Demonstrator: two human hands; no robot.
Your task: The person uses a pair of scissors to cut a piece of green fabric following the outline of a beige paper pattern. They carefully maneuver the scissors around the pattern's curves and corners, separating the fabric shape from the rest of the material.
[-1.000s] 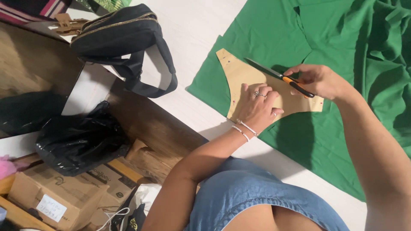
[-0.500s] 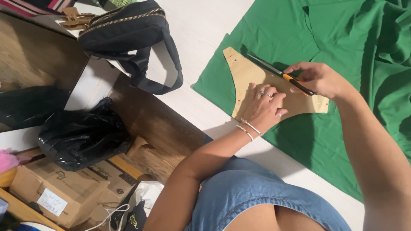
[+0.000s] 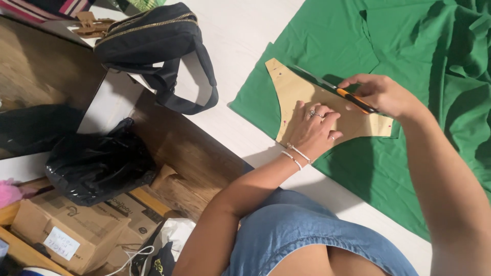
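1. A white table (image 3: 240, 46) fills the upper middle of the view, and its near edge runs diagonally down to the right.
2. A sheet of green fabric (image 3: 409, 168) is spread flat over the right part of the table, bunching into folds at the upper right.
3. A black handbag (image 3: 153, 38) with a gold zipper sits at the table's upper left corner, its strap looping down onto the white top, well apart from the fabric.
4. A black plastic bag (image 3: 97, 163) lies below the table on the left, above cardboard boxes (image 3: 66, 225) at the lower left.
5. A tan paper pattern piece (image 3: 302, 97) with one curved edge lies flat on the green fabric near the fabric's left edge; small pink pin heads show on it.
6. The left hand (image 3: 312, 128) presses palm down on the pattern piece, fingers spread flat and holding nothing; rings show on the fingers and thin bracelets on the wrist.
7. The right hand (image 3: 383, 94) is closed around the orange handles of a pair of scissors (image 3: 332, 89), at the pattern's upper edge.
8. The dark blades of the scissors point up and to the left along that upper edge, lying against the fabric just beside the paper.
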